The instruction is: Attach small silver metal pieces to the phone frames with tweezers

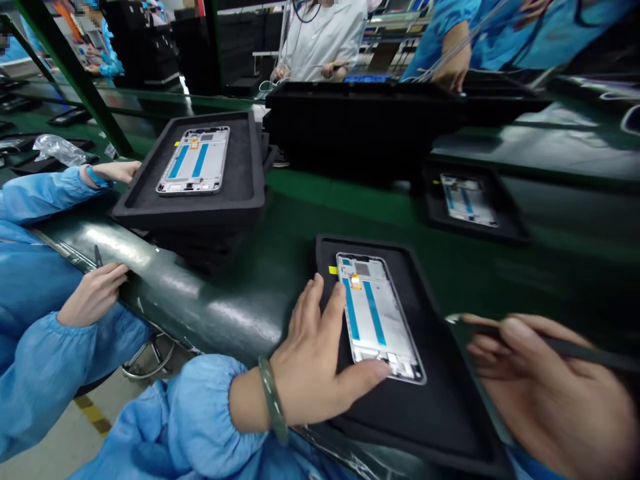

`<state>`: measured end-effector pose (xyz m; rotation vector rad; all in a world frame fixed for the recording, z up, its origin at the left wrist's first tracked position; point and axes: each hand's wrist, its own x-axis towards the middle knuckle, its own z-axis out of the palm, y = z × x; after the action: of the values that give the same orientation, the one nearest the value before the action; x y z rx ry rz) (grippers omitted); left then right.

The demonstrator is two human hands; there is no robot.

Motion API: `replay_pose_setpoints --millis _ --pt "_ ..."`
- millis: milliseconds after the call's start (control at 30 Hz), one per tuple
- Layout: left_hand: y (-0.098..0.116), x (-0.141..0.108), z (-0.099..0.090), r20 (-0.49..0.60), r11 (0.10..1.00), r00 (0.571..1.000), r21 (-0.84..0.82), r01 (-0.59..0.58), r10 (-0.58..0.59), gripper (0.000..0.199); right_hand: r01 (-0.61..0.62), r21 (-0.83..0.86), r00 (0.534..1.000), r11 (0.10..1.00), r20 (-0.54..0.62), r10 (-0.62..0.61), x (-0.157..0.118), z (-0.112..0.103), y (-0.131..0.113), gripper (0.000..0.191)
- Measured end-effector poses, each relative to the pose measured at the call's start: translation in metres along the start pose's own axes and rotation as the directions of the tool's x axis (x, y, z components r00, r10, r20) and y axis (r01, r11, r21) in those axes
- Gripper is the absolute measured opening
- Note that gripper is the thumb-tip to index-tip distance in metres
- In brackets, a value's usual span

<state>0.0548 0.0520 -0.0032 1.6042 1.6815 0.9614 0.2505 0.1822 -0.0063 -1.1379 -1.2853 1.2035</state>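
Observation:
A silver phone mid-frame (393,313) with two blue strips, an orange flex piece and a yellow tab lies in a black foam tray (440,393) in front of me. My left hand (320,360), a green bangle at its wrist, rests open along the frame's left side. Its thumb reaches over the frame's lower end, and the fingers are spread. To the right of the tray, my right hand (545,380) is closed around a slim black tool (585,350). Blur hides the exact kind of tool; its pale tip points left toward the tray's edge.
Another phone frame (195,163) lies in a stacked black tray (245,193) at left, with a co-worker's hand (117,171) beside it. That person's other hand (95,293) holds a dark tool. A third tray (505,220) sits farther right. A long black bin (350,127) stands behind.

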Motion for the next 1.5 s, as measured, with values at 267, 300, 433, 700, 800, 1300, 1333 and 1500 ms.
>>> replay_pose_setpoints --millis 267,300,433,700,800,1300,1333,1500 --pt "-0.013 -0.001 0.026 -0.021 0.995 0.999 0.094 -0.033 0.035 0.069 -0.272 0.299 0.961 0.915 0.025 0.277 -0.019 0.017 0.000 0.031" --pt "-0.014 -0.003 0.026 -0.013 0.994 0.999 0.104 -0.045 0.046 0.071 -0.250 0.293 0.967 0.923 0.025 0.254 -0.021 0.017 0.001 0.032" --pt "-0.017 -0.010 0.024 0.023 0.985 0.997 0.155 -0.082 0.079 0.074 -0.227 0.247 0.974 0.942 0.032 0.226 -0.031 0.014 0.002 0.032" --pt "-0.013 -0.031 0.015 0.170 0.930 0.976 0.318 -0.183 0.135 0.073 -0.265 0.199 0.963 0.944 0.104 0.249 -0.049 0.005 -0.013 0.026" --pt "-0.011 -0.035 0.012 0.257 0.885 0.951 0.383 -0.266 0.174 0.076 -0.186 0.171 0.981 0.968 0.081 0.174 -0.034 0.010 -0.024 0.028" --pt "-0.026 0.078 -0.018 0.313 0.749 0.874 0.456 -0.481 0.371 0.036 -0.191 0.085 0.951 0.978 0.264 0.163 0.018 0.042 -0.002 0.029" --pt "-0.030 0.081 -0.018 0.328 0.752 0.863 0.432 -0.498 0.383 0.035 -0.187 0.055 0.947 0.981 0.275 0.165 0.018 0.042 -0.002 0.027" --pt "-0.042 0.082 -0.017 0.343 0.746 0.833 0.381 -0.546 0.434 0.034 -0.165 -0.033 0.940 0.986 0.298 0.167 0.019 0.042 0.002 0.024"
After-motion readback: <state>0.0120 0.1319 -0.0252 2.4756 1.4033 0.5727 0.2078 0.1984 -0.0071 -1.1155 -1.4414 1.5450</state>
